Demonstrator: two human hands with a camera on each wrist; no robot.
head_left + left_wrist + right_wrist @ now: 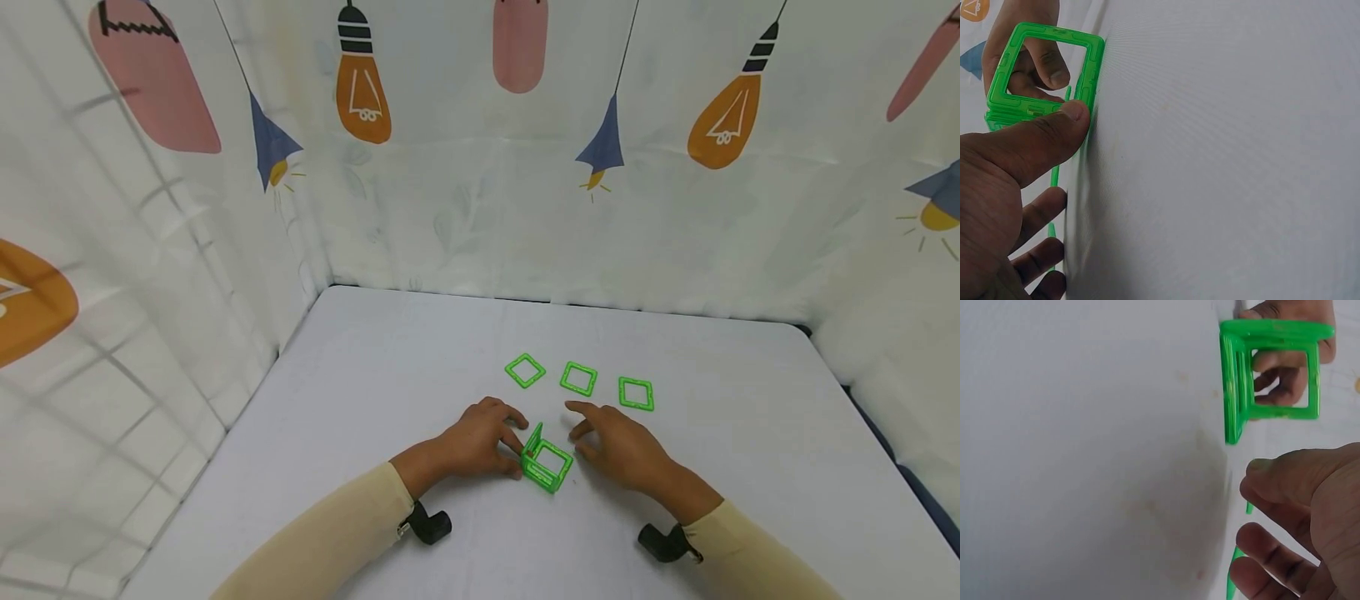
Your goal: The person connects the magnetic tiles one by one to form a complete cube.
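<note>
Several green square magnetic tiles with open centres are joined into a small structure (551, 483) on the table, one flat and others standing on edge. My left hand (476, 437) is at its left side. Its thumb (1063, 128) lies against a lower corner of the standing tile (1088, 75) and the index finger is mostly hidden; they seem to pinch it. To the right, my right hand (622, 446) hovers close by with loosely bent fingers (1272, 550), apart from the structure and holding nothing.
Behind the hands lie three loose green square tiles: a left one (513, 362), a middle one (564, 375) and a right one (636, 407). The white table (420, 350) meets a patterned curtain (465, 225) along its back and left edges.
</note>
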